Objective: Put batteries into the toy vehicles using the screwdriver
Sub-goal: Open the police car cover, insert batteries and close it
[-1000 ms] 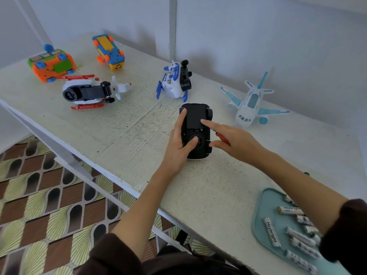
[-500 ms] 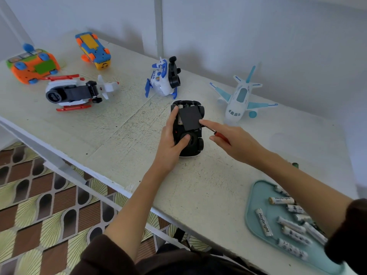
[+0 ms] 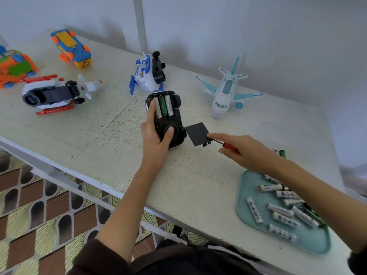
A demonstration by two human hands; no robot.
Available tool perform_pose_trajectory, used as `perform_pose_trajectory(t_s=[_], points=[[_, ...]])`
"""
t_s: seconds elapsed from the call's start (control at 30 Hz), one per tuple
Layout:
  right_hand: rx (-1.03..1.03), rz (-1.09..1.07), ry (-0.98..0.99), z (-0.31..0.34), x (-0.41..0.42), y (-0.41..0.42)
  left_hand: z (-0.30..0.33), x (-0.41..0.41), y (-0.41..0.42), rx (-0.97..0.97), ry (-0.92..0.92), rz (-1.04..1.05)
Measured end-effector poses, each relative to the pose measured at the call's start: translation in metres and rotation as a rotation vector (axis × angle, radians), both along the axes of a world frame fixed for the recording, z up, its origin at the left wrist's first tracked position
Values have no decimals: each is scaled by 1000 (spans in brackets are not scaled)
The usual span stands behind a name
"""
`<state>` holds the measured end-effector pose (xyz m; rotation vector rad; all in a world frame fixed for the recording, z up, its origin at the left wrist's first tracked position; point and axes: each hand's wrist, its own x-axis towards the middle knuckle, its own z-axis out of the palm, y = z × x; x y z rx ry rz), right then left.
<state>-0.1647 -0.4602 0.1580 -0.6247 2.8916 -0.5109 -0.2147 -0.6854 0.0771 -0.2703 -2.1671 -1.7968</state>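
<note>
A black toy car (image 3: 174, 118) lies upside down on the white table (image 3: 111, 124), and my left hand (image 3: 156, 135) grips its near end. Its battery bay is uncovered and three batteries (image 3: 163, 105) sit side by side inside. The black battery cover (image 3: 196, 133) is off the car, just to its right. My right hand (image 3: 240, 149) holds a red-handled screwdriver (image 3: 228, 145) and pinches the cover's corner with the forefinger stretched out. A teal tray (image 3: 246, 213) at the near right holds several loose batteries (image 3: 282, 209).
Other toys stand along the back: a white and teal airplane (image 3: 224, 90), a blue and white vehicle (image 3: 148, 74), a white and red helicopter (image 3: 53, 92) on its side, a blue and orange car (image 3: 71, 48) and an orange and green toy (image 3: 15, 66). The table's front edge runs diagonally at the left.
The battery cover has come off the car and moved right with my right hand, baring the three batteries. My left hand still holds the car.
</note>
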Motion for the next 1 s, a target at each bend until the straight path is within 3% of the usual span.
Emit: perform_pose_trajectory(t_s=[0.27,0.5,0.8,0.9,1.0], points=[[115,25,-233,2,-3,-7,0,-1,0,-14,36,20],[172,52,-281,14,5,-12,4,4,1,-22,4,64],[228,9,-489,39,13,5,10,3,2,-26,39,-24],[218,-47,-398,58,11,12,15,0,8,-69,49,-73],[-9,-175,-170,71,8,18,26,-3,21,-82,66,-138]])
